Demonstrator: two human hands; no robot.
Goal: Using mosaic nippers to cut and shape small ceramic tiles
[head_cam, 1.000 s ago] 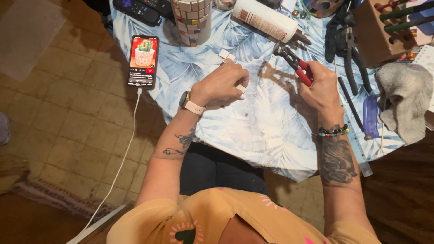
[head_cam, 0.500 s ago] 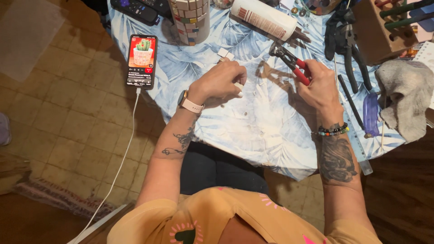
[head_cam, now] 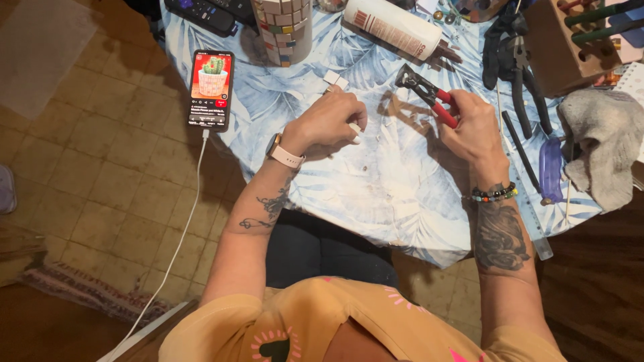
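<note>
Your right hand (head_cam: pixel 469 124) is closed around the red handles of a pair of tile nippers (head_cam: pixel 426 92), whose dark head points far-left, raised a little above the tabletop (head_cam: pixel 376 188) with its leaf-patterned blue and white cloth. Your left hand (head_cam: pixel 329 124) rests on the cloth just left of the nippers, its grip curled shut on a small white tile piece (head_cam: pixel 354 127) that pokes out on the right side of the fist. Two more small white tile squares (head_cam: pixel 335 81) lie on the cloth just beyond that hand.

Further left, a phone (head_cam: pixel 211 89) lies face up near the tabletop's left edge, its screen lit, with a white cable (head_cam: pixel 181 234) trailing down to the floor. At the far edge stand a mosaic-covered pot (head_cam: pixel 285 27) and, lying on its side, a white glue bottle (head_cam: pixel 392 28). To the right of your right hand lie black pliers (head_cam: pixel 513 64) and a grey rag (head_cam: pixel 604 144).
</note>
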